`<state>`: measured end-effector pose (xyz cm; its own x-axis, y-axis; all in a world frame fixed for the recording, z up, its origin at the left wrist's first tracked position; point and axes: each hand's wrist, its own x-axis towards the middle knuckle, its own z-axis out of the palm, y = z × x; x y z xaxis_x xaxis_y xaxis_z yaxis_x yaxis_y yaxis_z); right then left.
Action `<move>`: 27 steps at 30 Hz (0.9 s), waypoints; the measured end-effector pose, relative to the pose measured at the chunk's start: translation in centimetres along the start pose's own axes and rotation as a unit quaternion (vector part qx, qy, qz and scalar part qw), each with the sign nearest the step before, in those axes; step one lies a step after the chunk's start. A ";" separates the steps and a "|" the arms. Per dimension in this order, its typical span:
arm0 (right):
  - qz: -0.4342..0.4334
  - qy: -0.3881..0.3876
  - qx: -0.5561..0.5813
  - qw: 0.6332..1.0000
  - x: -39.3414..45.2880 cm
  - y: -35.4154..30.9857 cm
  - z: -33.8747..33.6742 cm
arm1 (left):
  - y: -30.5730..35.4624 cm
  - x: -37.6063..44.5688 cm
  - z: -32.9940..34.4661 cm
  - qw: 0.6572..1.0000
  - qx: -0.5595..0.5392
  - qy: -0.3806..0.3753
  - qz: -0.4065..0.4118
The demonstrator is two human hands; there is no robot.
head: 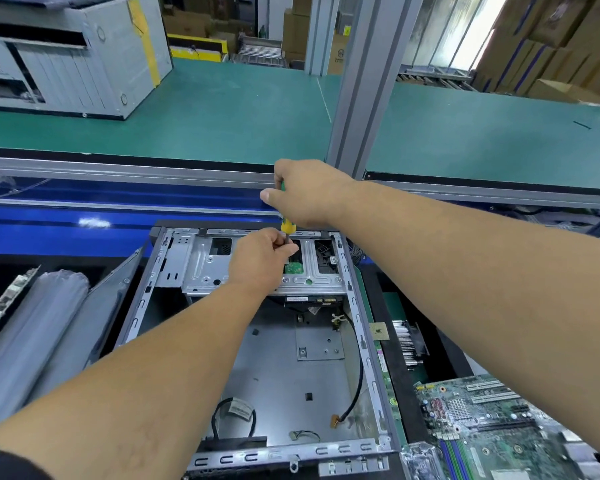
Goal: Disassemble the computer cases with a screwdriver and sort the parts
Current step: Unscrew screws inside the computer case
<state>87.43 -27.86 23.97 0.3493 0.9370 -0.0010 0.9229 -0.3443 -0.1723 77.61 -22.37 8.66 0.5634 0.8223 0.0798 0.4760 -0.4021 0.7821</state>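
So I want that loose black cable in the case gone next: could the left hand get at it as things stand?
Probably not at once: the left hand is pinching the screwdriver shaft over the drive cage. Once it lets go, the black cable lies exposed on the open case floor, nothing covering it.

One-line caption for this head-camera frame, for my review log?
Right hand grips a yellow-green screwdriver while the left hand steadies its shaft over the drive bracket of an open computer case.
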 end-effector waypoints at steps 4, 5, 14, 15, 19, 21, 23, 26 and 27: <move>0.002 0.017 -0.017 1.000 0.3 -0.6 0.4 | -0.3 0.1 0.1 0.999 -0.003 0.034 -0.017; 0.002 0.017 -0.019 1.000 0.4 -0.6 0.5 | -0.4 0.2 0.1 0.999 -0.006 0.031 -0.014; 0.011 -0.006 -0.012 1.000 0.8 0.5 -0.4 | -0.6 -0.2 -0.1 0.999 -0.026 0.012 0.030; 0.012 -0.002 -0.015 1.000 0.8 0.5 -0.2 | -0.6 -0.2 0.1 0.999 -0.019 0.019 0.029; 0.012 0.009 -0.012 1.000 0.8 0.1 0.4 | -0.5 -0.3 0.2 0.999 -0.011 0.031 0.024; 0.007 0.017 -0.008 1.000 0.7 0.0 0.5 | -0.5 -0.3 0.1 0.999 -0.003 0.030 0.029; 0.006 0.022 -0.014 1.000 0.7 0.1 0.6 | -0.6 -0.2 0.0 0.999 -0.003 0.016 0.040; 0.012 0.018 -0.020 1.000 0.7 0.6 0.4 | -0.6 -0.3 0.1 0.999 -0.002 0.001 0.047; 0.013 0.018 -0.022 1.000 0.7 0.7 0.3 | -0.5 -0.3 0.2 0.999 0.002 0.006 0.046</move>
<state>88.23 -27.47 23.54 0.3779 0.9253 0.0309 0.9195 -0.3712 -0.1289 77.28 -22.50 8.14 0.5969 0.7866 0.1579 0.4258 -0.4774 0.7686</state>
